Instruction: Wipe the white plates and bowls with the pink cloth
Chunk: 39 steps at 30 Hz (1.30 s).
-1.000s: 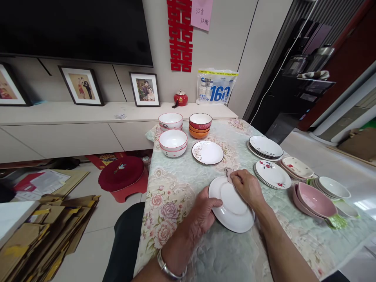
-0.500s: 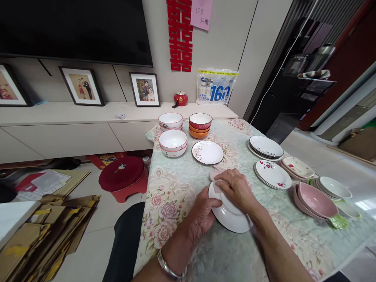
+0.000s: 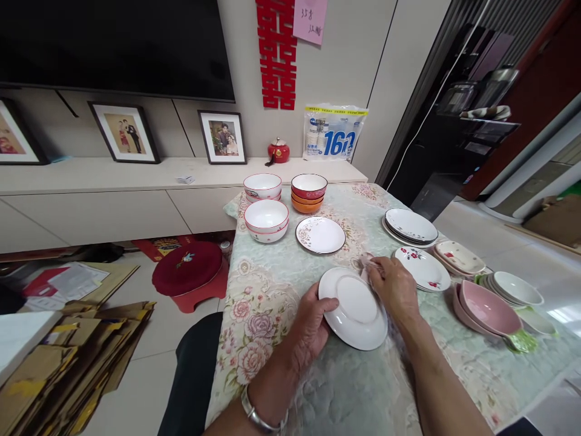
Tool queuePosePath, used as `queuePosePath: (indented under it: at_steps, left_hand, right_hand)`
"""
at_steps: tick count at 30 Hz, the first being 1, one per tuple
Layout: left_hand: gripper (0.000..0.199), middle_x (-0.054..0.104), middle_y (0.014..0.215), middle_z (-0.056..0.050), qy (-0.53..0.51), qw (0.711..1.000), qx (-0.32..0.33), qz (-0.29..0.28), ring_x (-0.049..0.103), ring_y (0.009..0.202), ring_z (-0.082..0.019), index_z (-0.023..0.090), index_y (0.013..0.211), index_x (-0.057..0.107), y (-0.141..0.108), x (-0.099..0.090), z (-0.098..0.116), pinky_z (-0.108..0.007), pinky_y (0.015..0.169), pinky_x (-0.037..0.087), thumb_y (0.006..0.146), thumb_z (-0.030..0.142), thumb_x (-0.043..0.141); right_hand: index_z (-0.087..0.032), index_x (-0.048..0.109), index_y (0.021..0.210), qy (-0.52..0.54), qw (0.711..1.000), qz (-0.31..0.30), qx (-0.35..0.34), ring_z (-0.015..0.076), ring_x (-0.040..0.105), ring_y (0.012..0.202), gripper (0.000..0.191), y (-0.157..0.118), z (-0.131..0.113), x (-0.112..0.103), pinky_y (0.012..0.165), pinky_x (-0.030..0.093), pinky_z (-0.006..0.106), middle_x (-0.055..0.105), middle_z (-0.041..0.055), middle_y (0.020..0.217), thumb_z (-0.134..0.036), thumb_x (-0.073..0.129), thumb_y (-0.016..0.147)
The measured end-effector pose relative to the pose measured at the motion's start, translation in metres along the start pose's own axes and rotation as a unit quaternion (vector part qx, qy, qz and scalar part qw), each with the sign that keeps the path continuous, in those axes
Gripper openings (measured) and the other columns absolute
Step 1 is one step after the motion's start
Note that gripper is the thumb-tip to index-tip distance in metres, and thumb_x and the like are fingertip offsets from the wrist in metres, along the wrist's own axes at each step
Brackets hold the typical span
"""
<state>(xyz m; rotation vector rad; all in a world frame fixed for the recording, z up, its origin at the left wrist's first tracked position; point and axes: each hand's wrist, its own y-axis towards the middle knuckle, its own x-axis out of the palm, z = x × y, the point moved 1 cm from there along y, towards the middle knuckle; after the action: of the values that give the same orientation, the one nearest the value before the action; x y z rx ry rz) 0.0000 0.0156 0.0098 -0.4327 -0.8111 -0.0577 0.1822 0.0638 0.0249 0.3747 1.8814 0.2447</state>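
My left hand (image 3: pixel 313 321) grips the left edge of a white plate (image 3: pixel 356 330), its thumb on top. The plate's underside faces up, with the foot ring showing. At the plate's upper right edge, my right hand (image 3: pixel 396 287) has its fingers closed on a pale pink cloth (image 3: pixel 367 261), which is partly hidden. Just beyond lies a patterned plate with a dark rim (image 3: pixel 321 235). To the right of my right hand is a stack of floral plates (image 3: pixel 422 268).
White bowls (image 3: pixel 266 218) and red and orange bowls (image 3: pixel 308 194) stand at the back left. On the right are dark-rimmed plates (image 3: pixel 411 226), square dishes (image 3: pixel 460 257), pink bowls (image 3: pixel 490 307) and white bowls (image 3: pixel 518 289). A red stool (image 3: pixel 190 272) stands left of the table.
My right hand has moved right with the cloth, from the plate's middle to its far right edge, uncovering the foot ring. My left hand still grips the plate.
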Motion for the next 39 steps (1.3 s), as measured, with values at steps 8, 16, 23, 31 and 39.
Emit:
queuePosePath:
  at_steps: [8,16,23,31,39]
  left_hand:
    - [0.083,0.069,0.110,-0.008,-0.075,0.994,-0.015,-0.072,0.060,0.104,-0.025,0.022,0.129,0.052,-0.006,0.006,-0.004,-0.034,0.087,0.045,0.050,-0.001,0.063]
    - [0.074,0.069,0.101,-0.004,-0.064,0.993,-0.016,-0.098,0.063,0.086,-0.018,0.020,0.119,0.057,0.000,0.001,-0.007,-0.024,0.071,0.044,0.050,-0.007,0.059]
    - [0.074,0.069,0.102,-0.007,-0.066,0.996,-0.033,-0.057,0.062,0.098,-0.024,0.018,0.119,0.055,-0.001,0.003,-0.006,-0.031,0.079,0.047,0.049,-0.005,0.059]
    - [0.087,0.069,0.109,-0.010,-0.072,0.995,-0.036,-0.057,0.061,0.104,-0.028,0.018,0.129,0.047,0.000,0.001,-0.007,-0.038,0.088,0.046,0.046,-0.006,0.058]
    - [0.089,0.068,0.111,-0.011,-0.070,0.996,-0.036,-0.047,0.060,0.106,-0.029,0.016,0.130,0.047,0.000,0.002,-0.006,-0.037,0.088,0.046,0.045,-0.005,0.057]
  right_hand:
    - [-0.019,0.069,0.102,0.145,0.980,-0.062,-0.122,0.0226,0.059,0.093,0.029,-0.003,-0.024,0.012,0.083,0.045,0.035,0.065,0.0092,0.095,-0.034,0.046,0.093]
    - [-0.026,0.070,0.096,0.232,0.910,-0.154,-0.306,0.0177,0.058,0.093,0.021,-0.024,-0.065,0.004,0.083,0.047,0.031,0.064,0.0036,0.095,-0.026,0.050,0.093]
    - [-0.022,0.072,0.093,0.183,0.963,-0.084,-0.181,0.0182,0.060,0.086,0.021,-0.003,-0.035,0.017,0.079,0.047,0.031,0.065,0.0049,0.089,-0.027,0.052,0.090]
    - [-0.022,0.073,0.096,0.216,0.967,-0.076,-0.109,0.0206,0.063,0.092,0.025,0.003,-0.017,0.025,0.085,0.046,0.034,0.069,0.0058,0.095,-0.035,0.053,0.089]
    - [-0.023,0.073,0.093,0.251,0.958,-0.090,-0.110,0.0221,0.063,0.093,0.023,0.004,-0.014,0.024,0.086,0.046,0.035,0.070,0.0057,0.095,-0.036,0.055,0.087]
